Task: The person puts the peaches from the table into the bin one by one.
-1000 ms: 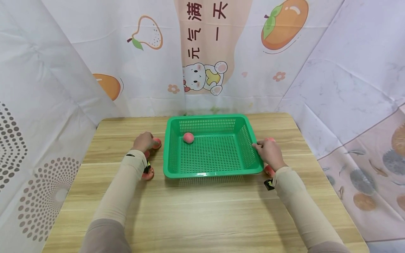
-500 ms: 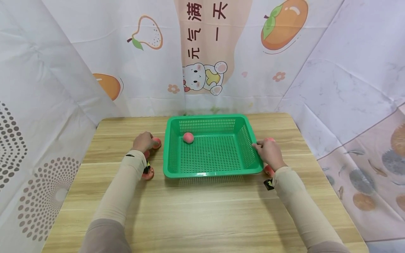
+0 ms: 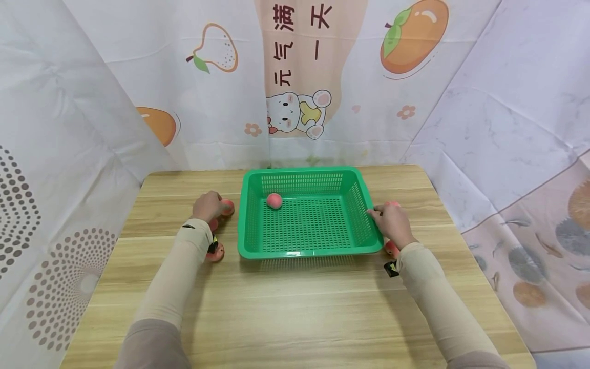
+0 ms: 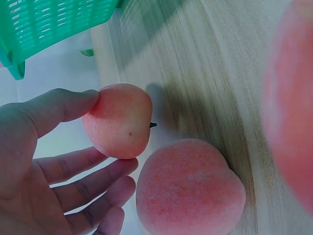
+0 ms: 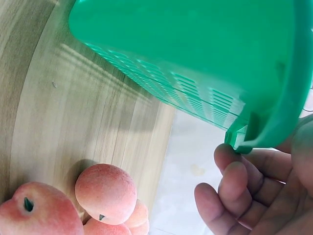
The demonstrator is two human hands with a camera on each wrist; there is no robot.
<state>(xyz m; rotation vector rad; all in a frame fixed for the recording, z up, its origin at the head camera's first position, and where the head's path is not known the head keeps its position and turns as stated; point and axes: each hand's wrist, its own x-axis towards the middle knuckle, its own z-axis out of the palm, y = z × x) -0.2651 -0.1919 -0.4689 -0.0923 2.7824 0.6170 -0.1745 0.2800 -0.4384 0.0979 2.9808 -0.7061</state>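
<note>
A green basket [image 3: 304,225] stands on the table with one pink peach [image 3: 274,201] inside, at its back left. Left of it, my left hand [image 3: 208,206] pinches a small peach [image 4: 119,120] between thumb and fingers; a larger peach [image 4: 190,188] lies beside that one. My right hand [image 3: 393,223] holds the basket's right rim, its fingers curled under the edge [image 5: 264,181]. Several peaches [image 5: 106,194] lie on the table to the right of the basket, partly hidden by the hand in the head view.
The wooden table [image 3: 295,318] reaches back to a printed curtain [image 3: 221,113]. More peaches [image 3: 215,252] lie close to the left wrist. Black straps [image 3: 392,269] are on both wrists, and curtains also hang at both sides.
</note>
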